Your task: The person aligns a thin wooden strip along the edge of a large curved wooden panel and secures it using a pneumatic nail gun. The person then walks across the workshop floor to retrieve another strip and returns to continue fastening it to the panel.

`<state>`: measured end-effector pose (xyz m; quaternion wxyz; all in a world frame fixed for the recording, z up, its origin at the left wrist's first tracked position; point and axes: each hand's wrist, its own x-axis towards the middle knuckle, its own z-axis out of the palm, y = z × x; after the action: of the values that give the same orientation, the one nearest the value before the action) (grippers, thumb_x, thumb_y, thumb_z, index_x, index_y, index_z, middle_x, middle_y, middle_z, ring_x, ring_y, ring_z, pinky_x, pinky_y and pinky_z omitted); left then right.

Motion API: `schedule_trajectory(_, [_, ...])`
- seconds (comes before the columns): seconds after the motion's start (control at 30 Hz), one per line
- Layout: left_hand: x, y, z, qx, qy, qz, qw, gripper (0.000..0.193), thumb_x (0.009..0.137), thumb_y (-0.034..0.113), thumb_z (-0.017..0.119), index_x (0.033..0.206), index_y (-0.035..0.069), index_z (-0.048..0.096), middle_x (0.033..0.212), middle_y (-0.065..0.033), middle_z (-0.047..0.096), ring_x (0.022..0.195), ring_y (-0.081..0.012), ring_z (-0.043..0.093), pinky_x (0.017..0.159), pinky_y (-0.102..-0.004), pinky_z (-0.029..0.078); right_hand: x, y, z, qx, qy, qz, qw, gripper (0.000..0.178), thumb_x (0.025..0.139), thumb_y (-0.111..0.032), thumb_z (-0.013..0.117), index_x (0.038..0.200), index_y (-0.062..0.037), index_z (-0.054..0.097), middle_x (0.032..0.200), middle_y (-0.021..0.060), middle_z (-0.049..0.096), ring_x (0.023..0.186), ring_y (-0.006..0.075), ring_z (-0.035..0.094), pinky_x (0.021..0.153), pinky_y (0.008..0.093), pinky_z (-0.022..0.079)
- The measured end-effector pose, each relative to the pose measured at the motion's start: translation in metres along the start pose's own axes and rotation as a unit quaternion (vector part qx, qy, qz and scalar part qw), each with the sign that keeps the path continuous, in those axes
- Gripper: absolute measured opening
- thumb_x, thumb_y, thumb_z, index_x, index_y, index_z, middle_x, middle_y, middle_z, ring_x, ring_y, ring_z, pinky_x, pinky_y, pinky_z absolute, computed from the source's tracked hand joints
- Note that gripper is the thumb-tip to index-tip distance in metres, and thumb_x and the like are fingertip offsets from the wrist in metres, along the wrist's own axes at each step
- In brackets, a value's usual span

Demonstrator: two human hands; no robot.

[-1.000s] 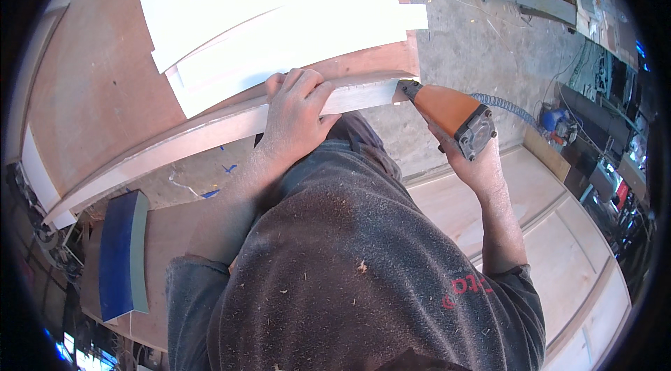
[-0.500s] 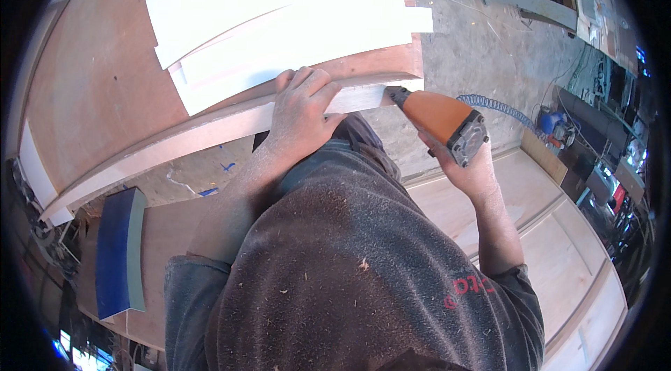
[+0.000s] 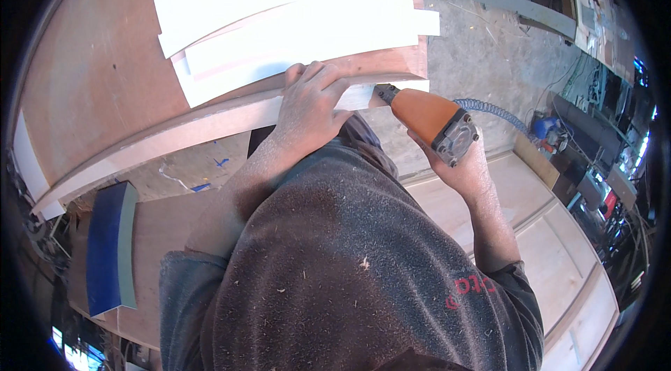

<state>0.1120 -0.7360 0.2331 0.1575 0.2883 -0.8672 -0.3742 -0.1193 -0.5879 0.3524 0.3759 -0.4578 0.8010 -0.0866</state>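
Note:
An orange air nailer [image 3: 428, 116] with a black nose and a grey end cap is held in my right hand [image 3: 458, 169], its grip mostly hidden behind the body. The nose meets the pale wooden strip [image 3: 231, 118] along the near edge of a large brown panel [image 3: 91, 70], close to the right corner. My left hand [image 3: 311, 109], dusted with sawdust, is closed over this strip just left of the nailer, fingers on top and thumb on the near side. White strips [image 3: 300, 28] lie overlapping on the panel beyond my fingers.
A coiled air hose [image 3: 493, 111] runs right from the nailer. Pale wooden panels [image 3: 552, 231] lie at the right, near cluttered equipment [image 3: 594, 140]. A blue angled piece [image 3: 112, 248] rests on a brown board at the left. Scraps lie on the concrete floor [image 3: 482, 56].
The nailer's nose has shifted slightly left along the strip, nearer to my left hand. My left hand keeps its grip, and the whole view has turned a little.

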Motion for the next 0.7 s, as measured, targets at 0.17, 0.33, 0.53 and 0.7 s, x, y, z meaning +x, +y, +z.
schedule_trajectory(0.17, [-0.001,0.0,0.0,0.011,-0.017,-0.008,1.0,0.044,0.072,0.021,0.092,0.111,0.008,0.075,0.113,-0.004,0.065,0.117,-0.0258,0.06,0.106,-0.0484,0.038,-0.002,-0.004,-0.007,-0.031,0.0,-0.001,1.0,0.031,0.072,-0.01,0.083,0.101,-0.0001,0.073,0.089,0.0177,0.077,0.091,0.0354,0.078,0.08,0.0418,0.061])
schedule_trajectory(0.33, [-0.001,-0.001,-0.001,0.013,-0.015,-0.006,1.0,0.045,0.074,0.021,0.091,0.114,0.009,0.073,0.115,-0.0038,0.064,0.12,-0.0257,0.059,0.108,-0.0499,0.036,0.003,-0.006,-0.003,-0.054,-0.001,-0.012,0.998,0.031,0.073,-0.009,0.082,0.101,-0.0002,0.073,0.089,0.0178,0.076,0.092,0.0347,0.078,0.08,0.0413,0.062])
schedule_trajectory(0.53, [-0.001,-0.002,-0.001,0.008,-0.03,-0.007,0.999,0.044,0.076,0.021,0.09,0.114,0.009,0.073,0.115,-0.0034,0.063,0.12,-0.0246,0.058,0.108,-0.0482,0.035,0.002,-0.005,0.006,-0.024,-0.005,-0.002,1.0,0.034,0.072,-0.008,0.083,0.103,-0.0004,0.072,0.093,0.0172,0.076,0.093,0.0326,0.078,0.081,0.0401,0.062])
schedule_trajectory(0.7, [-0.002,-0.002,-0.001,0.011,-0.024,-0.006,1.0,0.044,0.075,0.021,0.09,0.114,0.009,0.072,0.112,-0.0031,0.062,0.118,-0.0239,0.058,0.106,-0.0479,0.035,0.003,-0.008,0.003,-0.046,-0.009,0.006,0.999,0.034,0.071,-0.009,0.083,0.103,-0.0007,0.073,0.093,0.0175,0.077,0.093,0.0327,0.078,0.081,0.0402,0.062])
